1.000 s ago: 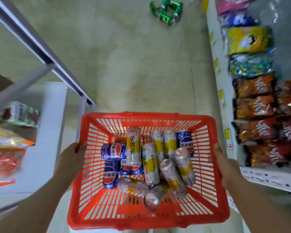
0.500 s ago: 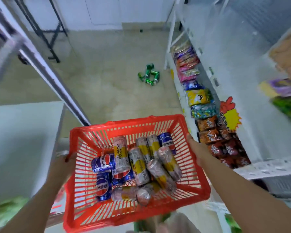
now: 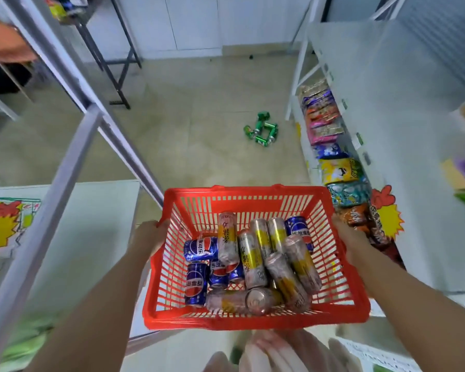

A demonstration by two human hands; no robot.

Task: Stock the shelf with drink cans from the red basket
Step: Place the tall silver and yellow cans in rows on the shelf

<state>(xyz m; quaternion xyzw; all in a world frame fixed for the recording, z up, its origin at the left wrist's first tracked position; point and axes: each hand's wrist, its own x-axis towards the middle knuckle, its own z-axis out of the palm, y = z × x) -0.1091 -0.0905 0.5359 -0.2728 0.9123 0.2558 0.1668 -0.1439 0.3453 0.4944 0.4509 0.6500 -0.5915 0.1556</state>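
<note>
The red basket point(image 3: 255, 315) hangs between the two hands, the left hand point(image 3: 149, 237) curled over its left rim and the right hand point(image 3: 350, 237) curled over its right rim. Inside, between the hands, blue Pepsi cans point(image 3: 198, 267) lie toward the left hand and slim silver-and-yellow cans point(image 3: 253, 257) toward the right. Compared with half a second ago, the basket sits more level and the view has lifted: more floor point(image 3: 193, 146) shows beyond the hands, with green cans point(image 3: 262, 131) scattered there. Snack bags point(image 3: 338, 170) fill the shelf point(image 3: 414, 130) past the right hand.
</note>
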